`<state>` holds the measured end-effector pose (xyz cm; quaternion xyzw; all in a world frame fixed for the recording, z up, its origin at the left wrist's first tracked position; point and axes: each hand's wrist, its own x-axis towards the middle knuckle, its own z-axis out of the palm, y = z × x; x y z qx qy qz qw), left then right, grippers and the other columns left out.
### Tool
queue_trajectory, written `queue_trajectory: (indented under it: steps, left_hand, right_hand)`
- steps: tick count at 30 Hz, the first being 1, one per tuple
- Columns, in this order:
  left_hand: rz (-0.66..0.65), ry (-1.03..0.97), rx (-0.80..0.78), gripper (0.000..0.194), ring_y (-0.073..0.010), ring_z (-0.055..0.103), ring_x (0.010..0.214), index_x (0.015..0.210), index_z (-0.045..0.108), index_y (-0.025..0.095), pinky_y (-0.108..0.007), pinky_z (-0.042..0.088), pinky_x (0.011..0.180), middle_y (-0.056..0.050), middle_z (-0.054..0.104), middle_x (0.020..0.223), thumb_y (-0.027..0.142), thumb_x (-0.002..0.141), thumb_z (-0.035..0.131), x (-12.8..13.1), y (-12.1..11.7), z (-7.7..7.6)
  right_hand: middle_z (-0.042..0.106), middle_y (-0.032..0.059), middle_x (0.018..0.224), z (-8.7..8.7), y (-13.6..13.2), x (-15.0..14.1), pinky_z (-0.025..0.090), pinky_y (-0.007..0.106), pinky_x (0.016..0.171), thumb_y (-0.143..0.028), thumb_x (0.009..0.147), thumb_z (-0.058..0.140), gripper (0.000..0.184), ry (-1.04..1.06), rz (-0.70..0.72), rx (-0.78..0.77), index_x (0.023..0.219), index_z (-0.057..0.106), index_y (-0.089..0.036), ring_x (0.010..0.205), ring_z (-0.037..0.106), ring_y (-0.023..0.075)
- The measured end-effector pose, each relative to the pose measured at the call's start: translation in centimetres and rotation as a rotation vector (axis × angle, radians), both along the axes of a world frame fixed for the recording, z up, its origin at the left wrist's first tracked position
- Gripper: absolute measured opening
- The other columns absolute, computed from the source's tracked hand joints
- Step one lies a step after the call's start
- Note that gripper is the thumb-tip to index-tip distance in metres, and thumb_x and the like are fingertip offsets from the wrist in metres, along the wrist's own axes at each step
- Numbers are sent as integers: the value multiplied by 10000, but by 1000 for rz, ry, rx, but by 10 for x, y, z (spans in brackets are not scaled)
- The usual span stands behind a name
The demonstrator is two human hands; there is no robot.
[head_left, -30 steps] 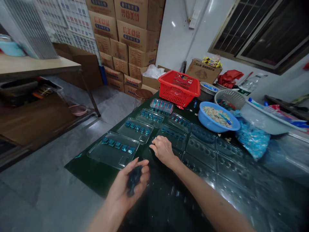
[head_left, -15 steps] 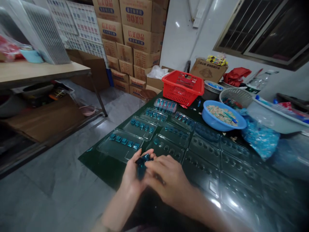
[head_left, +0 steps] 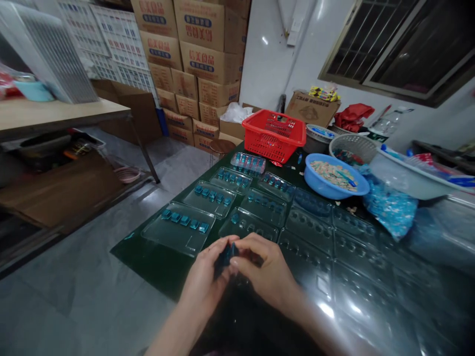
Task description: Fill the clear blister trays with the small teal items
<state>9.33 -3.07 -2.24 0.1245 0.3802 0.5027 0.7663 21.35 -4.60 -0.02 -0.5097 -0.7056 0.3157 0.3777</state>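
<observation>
Some blue pieces: between my hands, above the table; my fingers hide how many.
Left hand: cupped, mostly closed around them; a loosened curl could let one slip.
Right hand: thumb and fingertips almost meeting at them; I cannot tell whether they grip, and a hasty tug could flick one away.
Nearest tray: just beyond, one piece at left; my knuckles could knock it askew.
Left tray: five pieces in a row; a brushing wrist could unseat them.

Right hand has left the tray; it meets left hand
</observation>
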Motion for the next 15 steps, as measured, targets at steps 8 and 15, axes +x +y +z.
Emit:
queue_trajectory:
  steps: [8, 15]
  left_hand:
    - [-128, 370, 231, 204, -48, 365, 422, 781, 618, 136, -156, 230, 340, 23, 462, 514, 321, 716, 563, -8, -11, -6]
    - [-233, 268, 144, 207, -40, 324, 418, 694, 547, 154, -154, 136, 342, 37, 419, 487, 358, 725, 541, -11, -4, -8]
  right_hand:
    - [497, -38, 639, -7, 7, 3, 353, 178, 521, -144, 665, 617, 49, 86, -42, -72, 706, 613, -171, 587, 463, 74]
    - [483, -55, 579, -10, 9, 2, 342, 158, 490, -214, 634, 652, 110, 129, -126, -153, 610, 562, -156, 532, 441, 56]
